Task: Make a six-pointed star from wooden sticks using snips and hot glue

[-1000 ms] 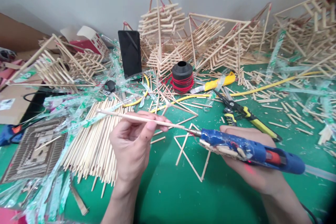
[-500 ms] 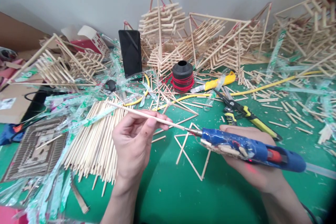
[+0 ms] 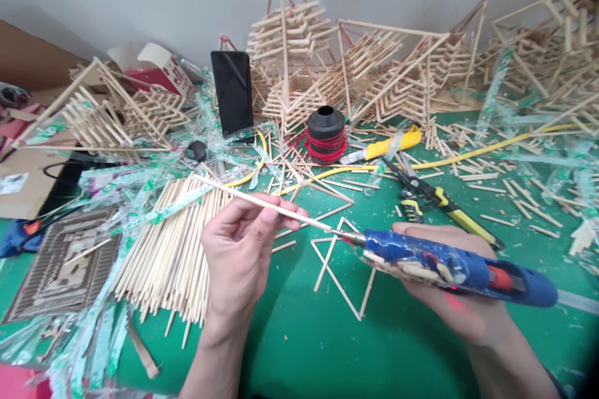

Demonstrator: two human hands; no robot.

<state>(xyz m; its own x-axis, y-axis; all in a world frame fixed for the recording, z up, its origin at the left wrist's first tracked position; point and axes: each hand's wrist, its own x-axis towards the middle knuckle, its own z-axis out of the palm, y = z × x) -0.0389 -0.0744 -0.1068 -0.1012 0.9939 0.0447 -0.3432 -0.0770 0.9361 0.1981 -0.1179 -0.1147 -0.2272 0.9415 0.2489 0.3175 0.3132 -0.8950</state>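
My left hand [image 3: 243, 243] pinches a thin wooden stick [image 3: 262, 202] between thumb and fingers, the stick slanting down to the right. My right hand [image 3: 449, 287] is wrapped round a blue hot glue gun [image 3: 430, 255], with a clear glue stick [image 3: 578, 301] coming out of its back end. The gun's metal nozzle is at the right end of the wooden stick; whether they touch I cannot tell. Below the nozzle, a small frame of joined sticks [image 3: 340, 287] lies on the green table [image 3: 299, 349]. A pile of sticks [image 3: 163, 255] lies left of my left hand.
Behind stand a spool of red string [image 3: 325, 137], a black phone [image 3: 232, 93], a yellow-handled knife [image 3: 390, 142] and pliers [image 3: 449, 206]. Stick structures [image 3: 290, 37] line the wall. A ribbed tray [image 3: 60, 268] and plastic strips [image 3: 100, 336] lie left. A yellow cable [image 3: 458, 159] crosses the table.
My right hand and the glue gun have shifted slightly to the right, so the nozzle sits nearer the stick's very end. My left hand and the stick are nearly still.
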